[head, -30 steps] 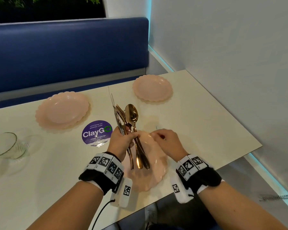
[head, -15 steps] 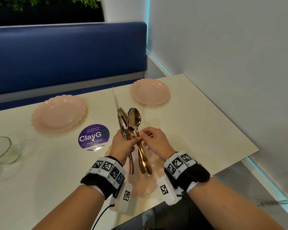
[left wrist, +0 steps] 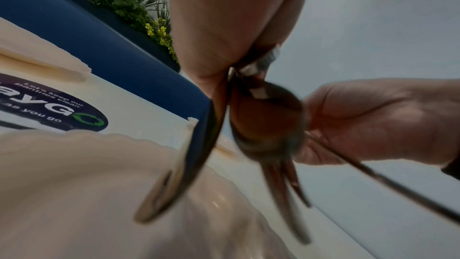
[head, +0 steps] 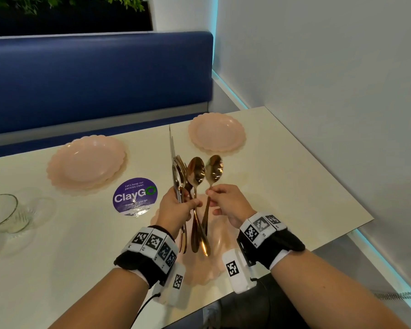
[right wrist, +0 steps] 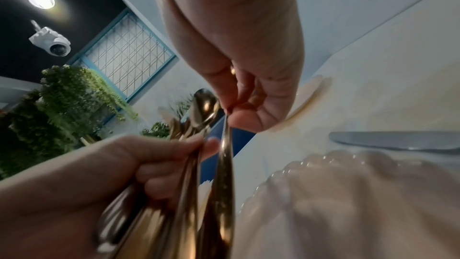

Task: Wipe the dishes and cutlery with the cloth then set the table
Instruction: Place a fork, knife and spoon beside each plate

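Note:
My left hand [head: 188,205] grips a bundle of cutlery [head: 179,176] upright: a silver knife, gold forks and a gold spoon. My right hand [head: 210,193] pinches the neck of a second gold spoon [head: 214,170], tilted away to the right of the bundle with its handle end still beside the others. Both hands hover over a pink scalloped plate [head: 215,248] at the table's near edge. In the right wrist view the pinched spoon [right wrist: 225,164] runs down beside the bundle held by my left hand [right wrist: 149,161]. The left wrist view shows the cutlery handles [left wrist: 281,174] blurred.
Two more pink plates stand farther back, one at the left [head: 87,161] and one at the right [head: 217,132]. A glass cup [head: 3,212] sits far left, with a purple sticker [head: 134,197] in the middle. A silver knife [right wrist: 398,142] lies right of the near plate. The wall is close on the right.
My right hand moved from the plate to the bundle, pinched one spoon and drew its bowl off to the right. The left hand kept its grip on the rest.

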